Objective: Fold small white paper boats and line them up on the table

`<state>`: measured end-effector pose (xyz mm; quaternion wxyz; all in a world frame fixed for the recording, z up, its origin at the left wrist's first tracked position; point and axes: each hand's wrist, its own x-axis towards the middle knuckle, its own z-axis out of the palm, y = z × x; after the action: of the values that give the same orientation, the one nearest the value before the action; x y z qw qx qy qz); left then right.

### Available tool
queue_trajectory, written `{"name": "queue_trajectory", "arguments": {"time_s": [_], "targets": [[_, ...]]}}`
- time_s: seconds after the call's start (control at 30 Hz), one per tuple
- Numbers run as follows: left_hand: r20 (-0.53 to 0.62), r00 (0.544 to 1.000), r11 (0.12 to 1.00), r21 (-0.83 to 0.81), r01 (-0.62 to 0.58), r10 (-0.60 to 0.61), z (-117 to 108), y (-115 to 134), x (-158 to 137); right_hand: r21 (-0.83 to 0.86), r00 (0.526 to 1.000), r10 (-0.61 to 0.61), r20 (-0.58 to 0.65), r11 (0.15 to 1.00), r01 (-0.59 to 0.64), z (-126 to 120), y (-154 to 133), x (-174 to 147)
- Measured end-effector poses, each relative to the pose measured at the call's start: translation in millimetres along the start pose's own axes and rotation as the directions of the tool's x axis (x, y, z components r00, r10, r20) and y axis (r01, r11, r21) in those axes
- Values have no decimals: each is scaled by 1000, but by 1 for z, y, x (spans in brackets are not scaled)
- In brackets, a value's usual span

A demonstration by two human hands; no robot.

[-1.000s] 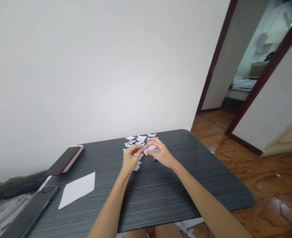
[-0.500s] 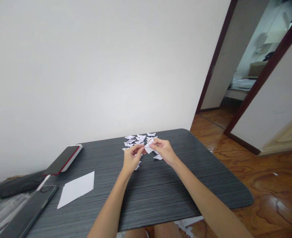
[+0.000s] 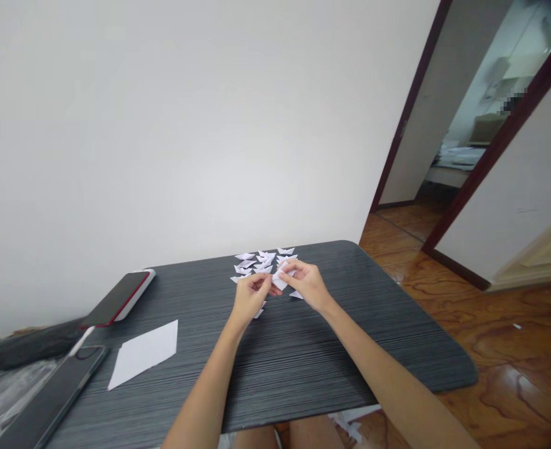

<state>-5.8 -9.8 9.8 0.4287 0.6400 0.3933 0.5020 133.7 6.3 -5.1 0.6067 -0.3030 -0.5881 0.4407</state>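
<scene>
A small folded piece of white paper [image 3: 279, 280] is held up between both hands over the dark table. My left hand [image 3: 251, 295] pinches its left edge with thumb and fingers. My right hand [image 3: 306, 283] grips the other side, thumb on the near face. Several folded white paper boats [image 3: 263, 269] stand in rows just behind the hands, some partly hidden by them. One more boat [image 3: 296, 294] shows beneath my right hand, another [image 3: 259, 311] beside my left wrist.
A stack of white paper sheets [image 3: 145, 354] lies on the dark table [image 3: 303, 380] at the left. Beyond it rests a red-edged dark device [image 3: 116, 299]; a phone [image 3: 53, 399] lies at the near left corner. The white wall [image 3: 186, 125] borders the table's far edge.
My left fingers have reached further under the folded paper, and my right thumb has shifted across its face. The boats and sheets stay put; the view tilts slightly.
</scene>
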Motion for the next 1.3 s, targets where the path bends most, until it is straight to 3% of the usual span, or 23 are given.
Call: {"name": "queue_trajectory", "arguments": {"time_s": [0.33, 0.87, 1.3], "targets": [[66, 985, 972, 163, -169, 160, -6, -7, -4, 35, 1000, -20, 13, 999, 19, 0, -3, 0], [53, 991, 977, 165, -132, 124, -1, -7, -5, 38, 1000, -12, 15, 999, 11, 4, -7, -2], [112, 982, 942, 285, -179, 153, 0, -3, -5, 244, 994, 96, 51, 964, -105, 3, -5, -2]]}}
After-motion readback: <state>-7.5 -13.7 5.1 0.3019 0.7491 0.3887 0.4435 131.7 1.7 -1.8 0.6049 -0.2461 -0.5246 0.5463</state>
